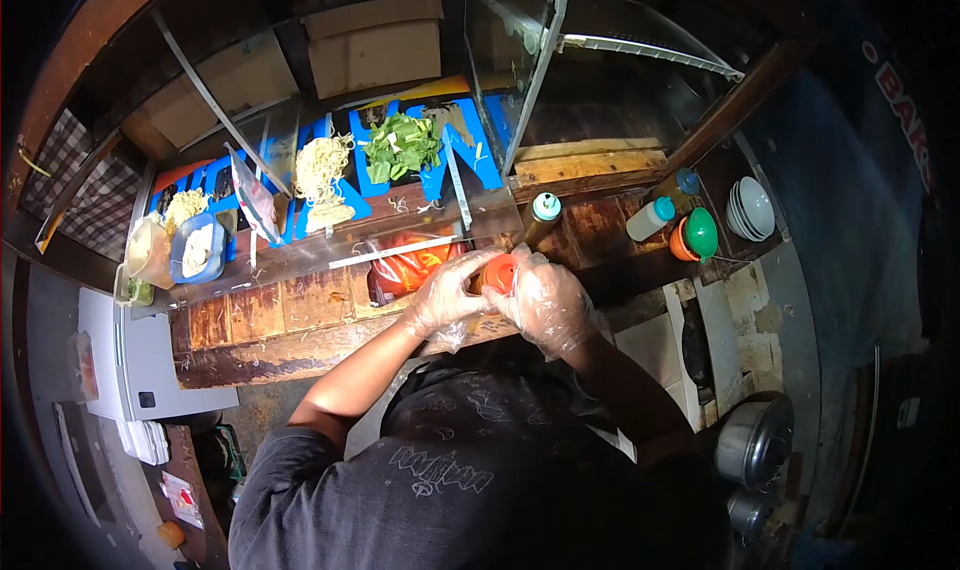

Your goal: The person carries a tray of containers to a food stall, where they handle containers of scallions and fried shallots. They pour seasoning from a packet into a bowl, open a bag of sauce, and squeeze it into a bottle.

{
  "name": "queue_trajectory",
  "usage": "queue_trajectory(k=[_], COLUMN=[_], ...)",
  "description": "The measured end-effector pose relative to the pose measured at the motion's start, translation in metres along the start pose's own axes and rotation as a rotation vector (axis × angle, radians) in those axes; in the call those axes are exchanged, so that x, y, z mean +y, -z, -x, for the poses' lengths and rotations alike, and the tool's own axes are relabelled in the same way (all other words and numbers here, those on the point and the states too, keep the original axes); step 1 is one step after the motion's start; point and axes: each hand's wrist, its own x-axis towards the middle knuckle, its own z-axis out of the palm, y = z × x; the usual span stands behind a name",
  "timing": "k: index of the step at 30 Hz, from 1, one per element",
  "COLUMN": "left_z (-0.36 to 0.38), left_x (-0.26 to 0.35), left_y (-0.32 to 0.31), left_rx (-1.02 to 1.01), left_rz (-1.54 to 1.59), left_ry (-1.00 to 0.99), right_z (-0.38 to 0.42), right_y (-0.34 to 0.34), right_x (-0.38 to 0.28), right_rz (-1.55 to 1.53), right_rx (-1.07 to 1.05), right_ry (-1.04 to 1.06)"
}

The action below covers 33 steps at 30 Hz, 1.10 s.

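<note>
Both of my hands wear clear plastic gloves and meet at the front of the wooden counter. Between them is a bottle with a red-orange cap (498, 274); its body is mostly hidden by the gloves. My left hand (447, 295) wraps the bottle's left side. My right hand (548, 305) closes on the cap from the right. Just beyond stands a dark sauce bottle with a teal cap (545, 208). A red and orange plastic packet (412, 261) lies beside my left hand, partly under the shelf edge.
Noodles (322, 170) and chopped leafy greens (402, 147) lie on the glass-fronted shelf. A blue tub (198, 250) sits left. To the right are a clear bottle (650, 219), green and orange bowls (700, 234) and stacked white bowls (751, 210). Metal pots (755, 440) stand lower right.
</note>
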Motion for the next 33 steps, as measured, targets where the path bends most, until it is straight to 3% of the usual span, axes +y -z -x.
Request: queue_trajectory(k=[8, 14, 28, 32, 33], left_z=[-0.007, -0.007, -0.002, -0.005, -0.007], left_x=[0.006, 0.005, 0.016, 0.020, 0.020], left_y=[0.005, 0.001, -0.004, 0.000, -0.001], left_rx=[-0.031, -0.023, -0.023, -0.009, -0.008], left_rz=[-0.002, 0.088, 0.211, 0.052, 0.027], left_ry=[-0.026, 0.020, 0.090, 0.036, 0.031], right_z=[-0.004, -0.011, -0.029, -0.021, -0.016], right_y=[0.000, 0.004, 0.014, 0.020, 0.019], right_x=[0.013, 0.021, 0.047, 0.042, 0.040], right_rz=[-0.048, -0.070, 0.117, 0.043, -0.035], right_rx=[0.039, -0.055, -0.156, -0.180, -0.073], right_ry=[0.128, 0.176, 0.562, 0.487, 0.471])
